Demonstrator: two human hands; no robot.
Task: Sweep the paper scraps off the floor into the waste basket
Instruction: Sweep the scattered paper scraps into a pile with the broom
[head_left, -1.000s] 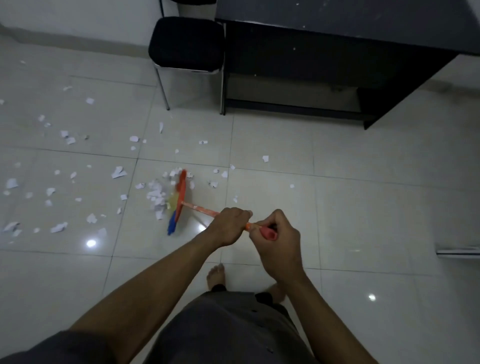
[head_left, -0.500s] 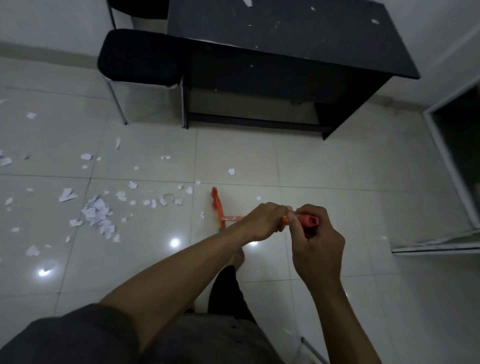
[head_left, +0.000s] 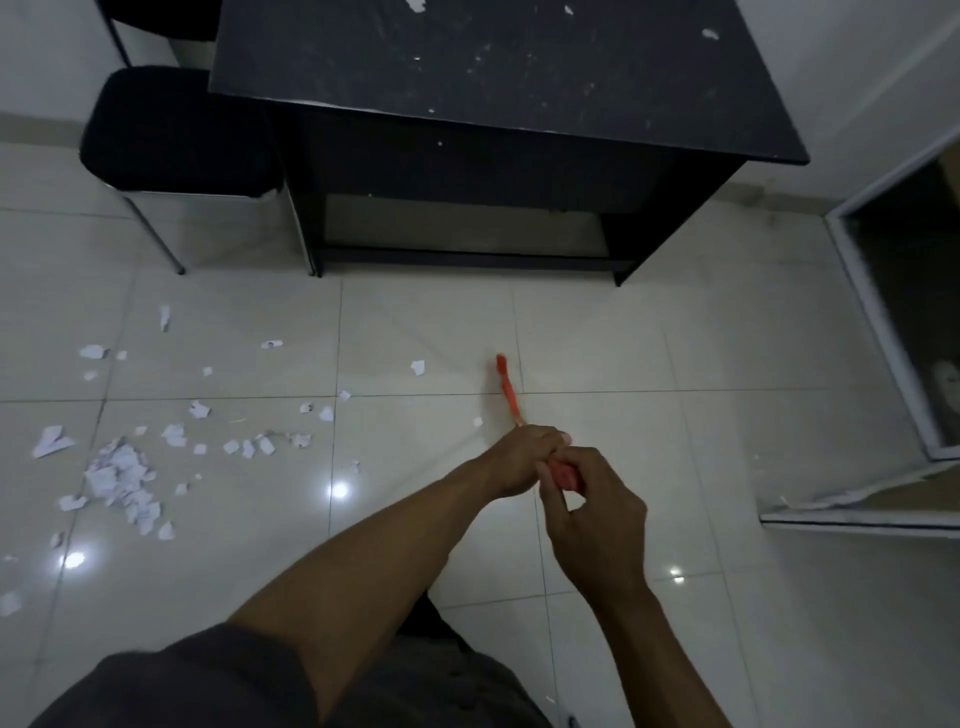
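Note:
Both my hands hold an orange broom by its handle. My left hand grips the shaft lower down, and my right hand grips the handle's end just behind it. The broom points away from me, its head seen edge-on over the tiles right of the scraps. White paper scraps lie in a swept pile at the left, with looser scraps strewn between the pile and the broom. One scrap lies just left of the broom head. No waste basket is in view.
A black desk stands against the far wall with a black chair to its left. A white-framed opening is at the right. The floor is glossy pale tile with light reflections. My leg and dark shorts fill the bottom.
The broom has swung from the pile at the left across to the right, lifted clear of the scraps. My view has turned right, so the pile now sits further left.

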